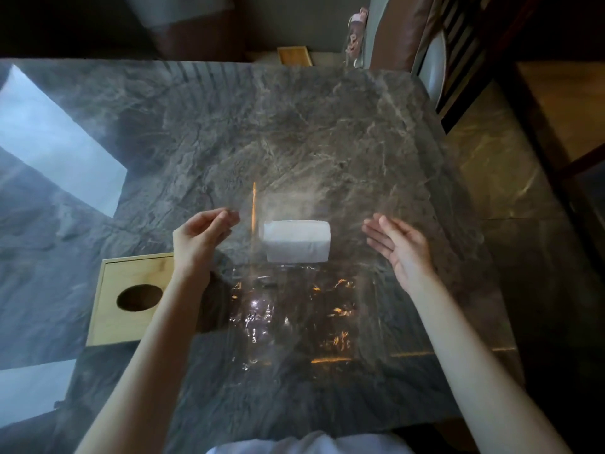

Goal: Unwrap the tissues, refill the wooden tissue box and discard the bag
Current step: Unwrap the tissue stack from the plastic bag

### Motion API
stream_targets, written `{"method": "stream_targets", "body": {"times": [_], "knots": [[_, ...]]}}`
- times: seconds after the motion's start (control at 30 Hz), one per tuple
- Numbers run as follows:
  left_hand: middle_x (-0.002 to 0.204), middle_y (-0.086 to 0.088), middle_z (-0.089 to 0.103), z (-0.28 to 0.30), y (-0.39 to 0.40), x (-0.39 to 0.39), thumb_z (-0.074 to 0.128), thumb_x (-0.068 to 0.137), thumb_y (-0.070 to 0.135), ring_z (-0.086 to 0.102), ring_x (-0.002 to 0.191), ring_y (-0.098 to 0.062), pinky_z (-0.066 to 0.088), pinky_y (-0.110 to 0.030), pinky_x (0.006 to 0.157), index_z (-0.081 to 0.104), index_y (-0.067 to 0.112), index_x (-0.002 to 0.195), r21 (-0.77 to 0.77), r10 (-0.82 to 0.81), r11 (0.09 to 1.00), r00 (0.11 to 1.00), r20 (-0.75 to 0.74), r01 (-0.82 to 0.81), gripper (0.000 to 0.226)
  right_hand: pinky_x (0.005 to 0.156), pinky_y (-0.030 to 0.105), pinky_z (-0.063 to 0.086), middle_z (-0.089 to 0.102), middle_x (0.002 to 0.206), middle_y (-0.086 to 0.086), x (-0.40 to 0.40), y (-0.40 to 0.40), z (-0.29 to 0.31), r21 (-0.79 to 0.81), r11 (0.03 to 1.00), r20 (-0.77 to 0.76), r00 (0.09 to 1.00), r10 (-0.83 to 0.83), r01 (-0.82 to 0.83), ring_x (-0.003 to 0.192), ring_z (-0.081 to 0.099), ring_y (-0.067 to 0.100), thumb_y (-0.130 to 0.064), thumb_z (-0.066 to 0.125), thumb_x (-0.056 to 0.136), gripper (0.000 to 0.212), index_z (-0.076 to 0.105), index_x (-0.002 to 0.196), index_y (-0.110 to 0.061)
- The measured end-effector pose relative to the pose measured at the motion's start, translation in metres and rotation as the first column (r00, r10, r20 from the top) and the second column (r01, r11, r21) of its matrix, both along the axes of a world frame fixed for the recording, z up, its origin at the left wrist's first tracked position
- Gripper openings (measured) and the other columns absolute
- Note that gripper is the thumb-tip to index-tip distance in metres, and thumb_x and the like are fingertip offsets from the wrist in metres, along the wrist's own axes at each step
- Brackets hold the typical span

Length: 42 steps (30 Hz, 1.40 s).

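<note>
A white stack of tissues (296,240) lies on the grey marble table (294,126), between my two hands. A clear plastic bag (288,322) with an orange stripe hangs blurred over the stack and the table in front of me. My left hand (203,237) is pinched on the bag's left edge, just left of the tissues. Palm up and fingers spread, my right hand (396,247) is to the right of the tissues and holds nothing. The wooden tissue box (131,299), with an oval hole in its top, stands by my left forearm.
A flat wooden panel (294,55) lies just beyond the table's far edge. Brown chairs (402,31) stand at the far right. Bright window reflections (59,142) cover the table's left side. The table's right edge (458,178) drops to the floor.
</note>
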State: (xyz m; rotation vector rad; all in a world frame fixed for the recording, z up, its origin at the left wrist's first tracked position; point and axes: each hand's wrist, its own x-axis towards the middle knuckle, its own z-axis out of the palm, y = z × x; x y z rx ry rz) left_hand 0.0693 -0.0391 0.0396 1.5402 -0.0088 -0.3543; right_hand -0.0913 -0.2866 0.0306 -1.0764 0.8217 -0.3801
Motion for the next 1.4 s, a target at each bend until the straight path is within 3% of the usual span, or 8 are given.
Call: {"method": "stream_targets", "body": {"times": [0.3,0.63,0.73,0.83,0.97,1.17,1.3,1.4], "knots": [[0.066,0.004,0.074,0.017,0.026,-0.02,0.059,0.086,0.012,0.069,0.068,-0.005,0.053,-0.014,0.064,0.068,0.012,0.084,-0.047,-0.018,0.999,0.999,-0.044,0.016,0.009,0.058,0.019,0.056,0.076,0.071,-0.002,-0.01,-0.003,0.013,-0.055,0.998,0.013,0.999,0.041,-0.041,0.068,0.071,0.01,-0.013,0.057,0.086,0.009,0.066,0.084,-0.013],[0.051,0.008,0.069,0.001,0.001,0.013,0.058,0.087,0.013,0.065,0.052,0.002,0.051,-0.013,0.053,0.067,0.011,0.078,0.203,0.014,0.979,0.998,-0.06,-0.002,0.013,0.057,0.021,0.055,0.075,0.068,-0.001,0.009,-0.007,-0.002,0.035,0.991,-0.106,0.985,0.133,-0.13,0.065,0.07,0.009,-0.015,0.059,0.087,0.009,0.067,0.089,-0.015],[0.07,-0.003,0.069,-0.011,-0.007,0.024,0.057,0.087,0.014,0.067,0.06,-0.003,0.054,-0.017,0.058,0.067,0.003,0.098,0.319,0.014,0.948,1.0,-0.012,-0.01,0.018,0.056,0.02,0.055,0.075,0.073,-0.001,0.02,-0.011,-0.006,0.028,0.99,-0.14,0.98,0.139,-0.136,0.068,0.069,0.01,-0.014,0.058,0.087,0.011,0.066,0.094,-0.012],[0.093,-0.015,0.072,-0.023,-0.012,0.028,0.059,0.086,0.02,0.068,0.09,-0.023,0.052,-0.039,0.086,0.061,0.005,0.115,0.497,-0.064,0.867,0.997,0.034,0.039,0.033,0.075,0.025,0.051,0.066,0.095,0.004,0.027,-0.012,-0.016,0.043,0.989,-0.16,0.976,0.146,-0.141,0.087,0.063,0.015,-0.012,0.056,0.088,0.025,0.058,0.113,-0.009],[0.114,-0.017,0.066,-0.036,-0.015,0.012,0.058,0.086,0.019,0.059,0.109,-0.028,0.041,-0.035,0.095,0.053,0.003,0.123,0.634,-0.097,0.771,0.995,0.024,0.06,0.041,0.072,0.024,0.052,0.07,0.087,0.004,0.019,-0.008,-0.035,0.125,0.982,-0.204,0.965,0.164,-0.14,0.079,0.069,0.013,-0.009,0.053,0.09,0.014,0.057,0.101,-0.015],[0.088,-0.014,0.067,-0.051,-0.004,-0.018,0.057,0.087,0.01,0.061,0.074,-0.02,0.046,-0.018,0.058,0.065,-0.001,0.099,0.54,-0.071,0.838,0.997,-0.037,0.08,0.018,0.063,0.02,0.058,0.07,0.086,0.008,-0.008,0.008,-0.052,0.103,0.982,-0.276,0.944,0.182,-0.159,0.067,0.071,0.01,-0.006,0.057,0.086,0.013,0.065,0.097,-0.006],[0.07,-0.003,0.065,-0.049,0.0,-0.033,0.06,0.082,0.005,0.059,0.065,-0.014,0.047,-0.026,0.062,0.067,0.011,0.075,0.468,-0.023,0.884,1.0,-0.004,0.022,0.011,0.062,0.021,0.058,0.073,0.073,0.004,-0.013,0.014,-0.046,0.083,0.985,-0.261,0.95,0.17,-0.153,0.064,0.071,0.012,-0.007,0.058,0.086,0.018,0.064,0.101,0.001],[0.059,0.011,0.068,-0.037,0.004,-0.04,0.063,0.081,0.009,0.061,0.058,0.001,0.049,-0.013,0.058,0.068,0.015,0.072,0.379,0.057,0.924,0.998,0.006,-0.055,0.012,0.069,0.022,0.058,0.076,0.072,0.001,-0.017,0.011,-0.035,0.033,0.988,-0.198,0.968,0.155,-0.152,0.072,0.072,0.013,-0.009,0.057,0.087,0.011,0.067,0.092,-0.008]]}}
